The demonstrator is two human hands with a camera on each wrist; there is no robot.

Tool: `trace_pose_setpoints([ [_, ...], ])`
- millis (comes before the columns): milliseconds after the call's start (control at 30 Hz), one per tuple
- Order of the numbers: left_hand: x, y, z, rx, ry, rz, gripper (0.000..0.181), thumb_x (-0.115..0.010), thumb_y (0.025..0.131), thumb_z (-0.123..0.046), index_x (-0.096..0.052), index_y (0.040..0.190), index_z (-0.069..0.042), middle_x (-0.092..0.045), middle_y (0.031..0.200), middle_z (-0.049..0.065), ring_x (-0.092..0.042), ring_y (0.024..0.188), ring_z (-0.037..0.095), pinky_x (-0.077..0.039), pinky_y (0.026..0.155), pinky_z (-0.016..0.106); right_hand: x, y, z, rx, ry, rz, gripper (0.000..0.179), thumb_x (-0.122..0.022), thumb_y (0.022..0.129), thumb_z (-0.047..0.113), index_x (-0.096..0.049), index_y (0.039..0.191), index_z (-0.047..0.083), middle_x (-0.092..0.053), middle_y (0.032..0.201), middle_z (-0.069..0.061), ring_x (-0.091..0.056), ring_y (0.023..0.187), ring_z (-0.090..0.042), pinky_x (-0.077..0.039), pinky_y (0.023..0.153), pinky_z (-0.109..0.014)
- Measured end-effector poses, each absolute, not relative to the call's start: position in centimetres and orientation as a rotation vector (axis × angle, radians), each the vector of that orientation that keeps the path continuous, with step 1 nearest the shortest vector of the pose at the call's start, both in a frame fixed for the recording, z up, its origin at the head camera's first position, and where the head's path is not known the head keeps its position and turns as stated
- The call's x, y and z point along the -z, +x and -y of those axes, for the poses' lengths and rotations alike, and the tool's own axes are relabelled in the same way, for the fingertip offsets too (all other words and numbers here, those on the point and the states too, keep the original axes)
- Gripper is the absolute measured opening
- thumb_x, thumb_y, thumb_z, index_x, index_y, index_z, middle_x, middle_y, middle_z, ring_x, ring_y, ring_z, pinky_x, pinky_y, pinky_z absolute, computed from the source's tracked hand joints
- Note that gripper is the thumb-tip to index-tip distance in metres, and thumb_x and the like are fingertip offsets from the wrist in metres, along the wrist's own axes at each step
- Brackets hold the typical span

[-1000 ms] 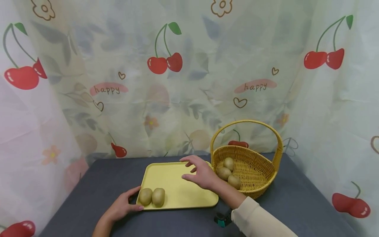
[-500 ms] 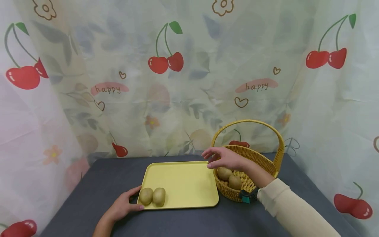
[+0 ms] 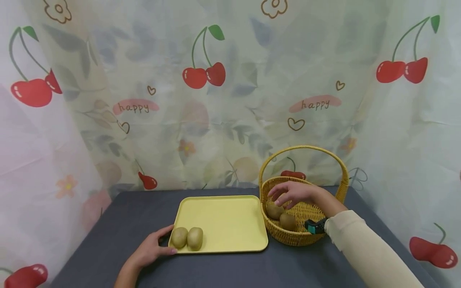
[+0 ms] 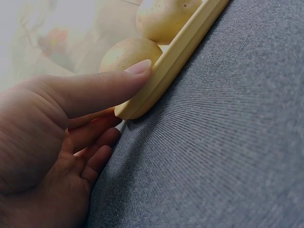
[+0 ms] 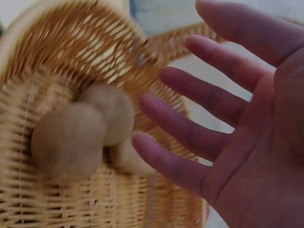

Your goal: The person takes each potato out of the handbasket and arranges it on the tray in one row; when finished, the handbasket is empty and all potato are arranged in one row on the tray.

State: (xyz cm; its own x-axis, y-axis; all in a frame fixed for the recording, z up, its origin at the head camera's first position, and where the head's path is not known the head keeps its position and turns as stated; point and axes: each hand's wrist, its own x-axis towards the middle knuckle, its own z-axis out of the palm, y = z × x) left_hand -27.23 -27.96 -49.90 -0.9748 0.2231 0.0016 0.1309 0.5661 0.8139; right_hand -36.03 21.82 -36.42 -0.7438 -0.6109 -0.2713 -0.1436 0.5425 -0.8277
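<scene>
At the near left corner of a yellow tray (image 3: 230,224), my left hand (image 3: 151,249) grips the rim. In the left wrist view its thumb (image 4: 109,89) lies along the outer edge, and the other fingers are partly hidden behind the corner. Two potatoes (image 3: 179,237) sit side by side on the tray near that hand. My right hand (image 3: 293,193) is over the wicker basket (image 3: 293,239), fingers spread and nothing held. Below it are potatoes (image 3: 287,221) in the basket; three show in the right wrist view, one (image 5: 69,141) nearest the camera, slightly apart from the fingertips.
The basket's tall arched handle (image 3: 304,147) rises beside the right hand. Tray and basket stand close together on a dark grey cloth-covered table (image 3: 230,270). A curtain (image 3: 230,120) printed with cherries hangs behind and along both sides.
My right hand has moved right, from above the tray to over the basket, staying empty. The left hand keeps its place at the tray corner.
</scene>
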Motion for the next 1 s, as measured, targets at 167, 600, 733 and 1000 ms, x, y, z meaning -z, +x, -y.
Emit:
trace_pose_setpoints([
  [167, 49.9, -27.3, 27.9, -1.38, 0.304, -2.685, 0.084, -0.086, 0.074, -0.028, -0.047, 0.143, 0.0, -0.048, 0.141, 0.02, -0.04, 0.132, 0.039, -0.032, 0.103, 0.054, 37.8, -36.1, -23.0, 1.085, -0.588, -2.286, 0.043, -0.066, 0.093, 0.023, -0.058, 0.131, 0.005, -0.054, 0.133, -0.018, -0.054, 0.117, -0.028, -0.044, 0.092, -0.056],
  [600, 49.8, -27.1, 27.8, -1.372, 0.304, -2.695, 0.084, -0.086, 0.074, -0.026, -0.047, 0.142, 0.002, -0.049, 0.14, 0.022, -0.041, 0.13, 0.039, -0.032, 0.103, 0.055, 39.8, -35.2, -23.4, 1.122, -0.488, -2.278, 0.038, -0.069, 0.091, 0.019, -0.063, 0.125, 0.003, -0.058, 0.124, -0.011, -0.055, 0.111, -0.026, -0.05, 0.081, -0.051],
  [733, 49.7, -27.0, 27.9, -1.371, 0.321, -2.692, 0.083, -0.085, 0.074, -0.025, -0.046, 0.142, 0.003, -0.049, 0.14, 0.023, -0.041, 0.13, 0.04, -0.033, 0.102, 0.055, 40.2, -34.9, -23.0, 1.067, -0.477, -2.285, 0.035, -0.071, 0.089, 0.018, -0.065, 0.121, 0.005, -0.06, 0.119, -0.007, -0.055, 0.108, -0.025, -0.05, 0.079, -0.051],
  [1000, 49.9, -27.1, 28.0, -1.376, 0.353, -2.7, 0.083, -0.085, 0.074, -0.026, -0.046, 0.142, 0.003, -0.049, 0.14, 0.021, -0.041, 0.13, 0.038, -0.034, 0.102, 0.052, 40.2, -34.2, -22.2, 0.932, -0.444, -2.214, 0.025, -0.071, 0.089, 0.016, -0.07, 0.114, 0.01, -0.061, 0.117, -0.004, -0.056, 0.111, -0.024, -0.053, 0.078, -0.05],
])
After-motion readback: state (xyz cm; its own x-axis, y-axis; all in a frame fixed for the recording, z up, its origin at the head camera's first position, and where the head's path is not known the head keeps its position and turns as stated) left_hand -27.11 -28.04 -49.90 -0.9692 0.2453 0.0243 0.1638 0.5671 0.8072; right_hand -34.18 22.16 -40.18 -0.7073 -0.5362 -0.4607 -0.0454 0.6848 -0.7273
